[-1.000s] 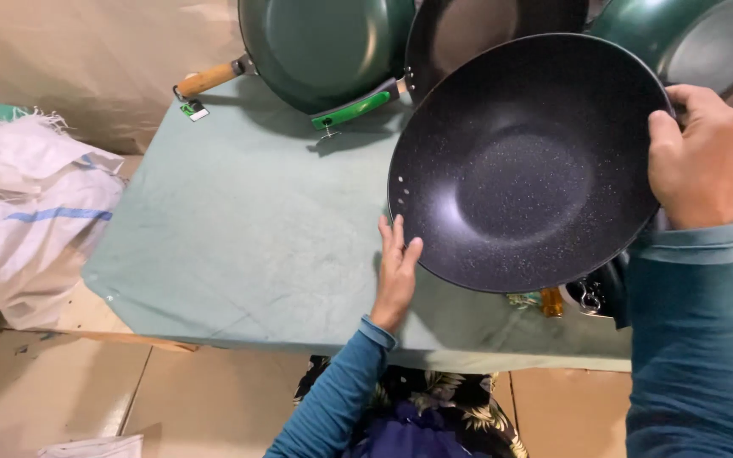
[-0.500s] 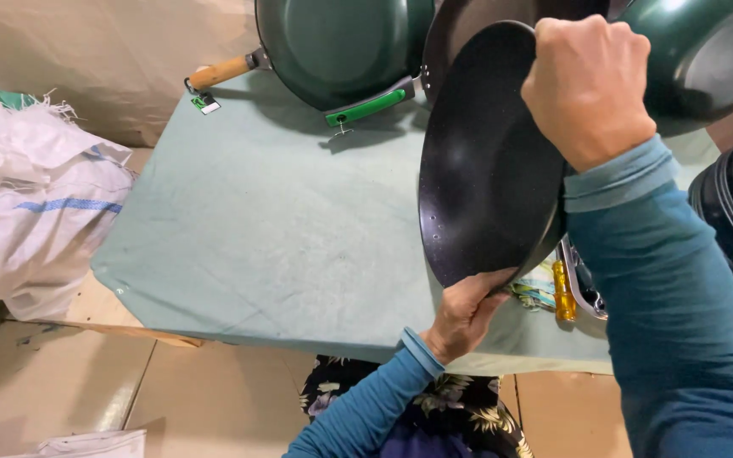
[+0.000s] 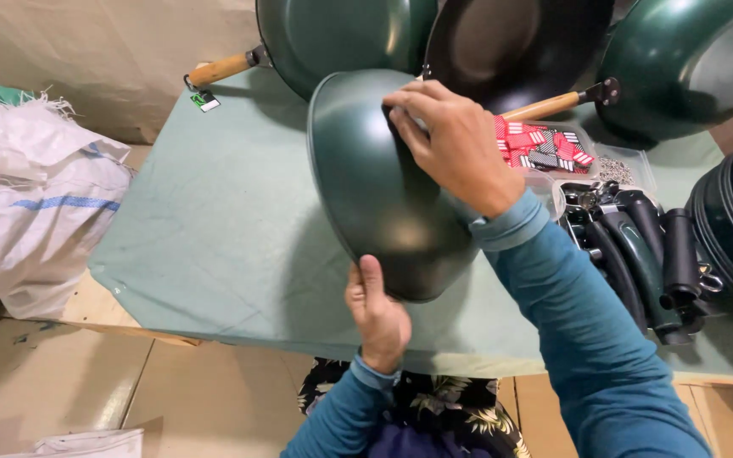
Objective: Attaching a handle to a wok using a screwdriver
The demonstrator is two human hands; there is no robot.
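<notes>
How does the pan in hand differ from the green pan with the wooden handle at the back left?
The held pan is lifted on edge, its dark green underside to the camera, with no handle in view; left hand at its lower rim, right hand on top. The back-left pan rests on the table, inside showing, with a wooden handle and a hanging tag. Both have dark green bowls of similar shape.

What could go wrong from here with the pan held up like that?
1. The dark green pan is tipped on edge over the table, held only by the right hand on its back and the left hand at its lower rim; on that smooth surface it might slip.
2. The handle box and the tray of red tags lie just beside it, so a swing could knock them.
3. The black wok stands close behind; the rims may clash.
</notes>
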